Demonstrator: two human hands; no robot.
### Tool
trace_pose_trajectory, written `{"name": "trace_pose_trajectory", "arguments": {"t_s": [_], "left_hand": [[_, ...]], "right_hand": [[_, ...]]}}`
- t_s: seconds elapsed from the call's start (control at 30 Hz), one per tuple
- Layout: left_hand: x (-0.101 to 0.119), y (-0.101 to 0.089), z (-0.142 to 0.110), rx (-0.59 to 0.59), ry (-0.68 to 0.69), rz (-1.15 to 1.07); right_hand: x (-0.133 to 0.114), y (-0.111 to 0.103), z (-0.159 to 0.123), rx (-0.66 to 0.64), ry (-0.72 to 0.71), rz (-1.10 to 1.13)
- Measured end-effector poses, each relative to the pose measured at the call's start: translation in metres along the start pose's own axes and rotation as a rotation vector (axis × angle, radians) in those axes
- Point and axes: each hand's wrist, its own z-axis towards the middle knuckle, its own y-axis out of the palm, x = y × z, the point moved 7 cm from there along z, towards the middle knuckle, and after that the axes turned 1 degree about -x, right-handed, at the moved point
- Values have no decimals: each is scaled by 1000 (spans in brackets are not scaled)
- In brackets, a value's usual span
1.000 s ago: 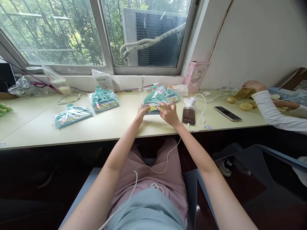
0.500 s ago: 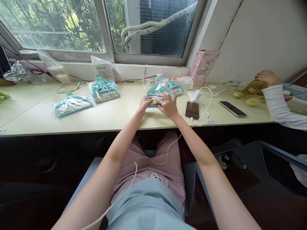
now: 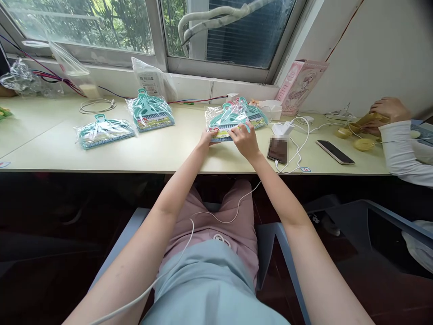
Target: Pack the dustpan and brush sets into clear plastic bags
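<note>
A teal dustpan-and-brush set (image 3: 221,122) in clear plastic wrap is between my hands above the table. My left hand (image 3: 206,137) grips its lower left corner, with the thumb on the front. My right hand (image 3: 246,141) is closed at its right end, fingers bent against the wrap. Another wrapped set (image 3: 260,116) lies just behind, partly covered by the held one. Over to the left, one more wrapped set (image 3: 106,133) lies flat, and a stack of similar teal packs (image 3: 152,113) sits behind it.
Right of my hands, a phone (image 3: 277,151) is plugged into a white charging cable (image 3: 301,153). Another phone (image 3: 334,152) lies farther right, near a co-worker's hand (image 3: 390,112) and yellow tape rolls (image 3: 363,144). A pink box (image 3: 301,88) stands by the window.
My view has shifted, so the table sits higher in the picture. The fingers of my right hand have drawn from the front of the set toward its right end.
</note>
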Motion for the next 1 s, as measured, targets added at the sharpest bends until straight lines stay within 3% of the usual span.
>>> {"name": "trace_pose_trajectory", "arguments": {"t_s": [0.13, 0.3, 0.47, 0.73, 1.0], "left_hand": [[-3, -2, 6, 5, 23, -2], [0, 3, 3, -50, 62, 27], [4, 7, -3, -85, 93, 66], [0, 7, 5, -105, 143, 79], [-2, 0, 11, -54, 168, -5]], "right_hand": [[13, 10, -5, -19, 96, 81], [18, 7, -5, 1, 138, 168], [21, 6, -11, -9, 175, 159], [16, 26, -6, -13, 219, 125], [10, 9, -13, 18, 188, 193]]}}
